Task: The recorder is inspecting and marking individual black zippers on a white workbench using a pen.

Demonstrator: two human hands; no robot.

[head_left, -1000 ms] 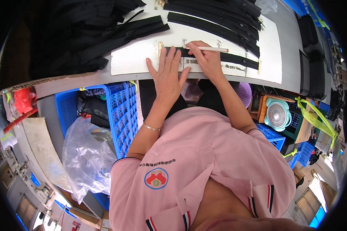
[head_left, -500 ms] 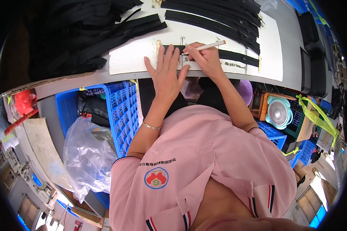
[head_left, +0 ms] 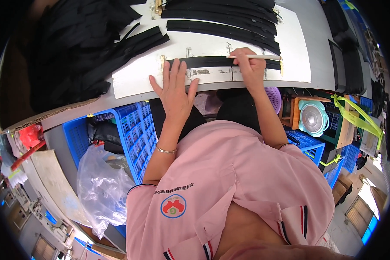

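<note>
Strip, black, is being held flat by open left hand, seemingly against slipping | white pen is being gripped by right hand at strip's edge

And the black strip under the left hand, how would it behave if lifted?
The black strip would probably droop, since it looks like thin fabric. It is likely light, being narrow and flat.
</note>
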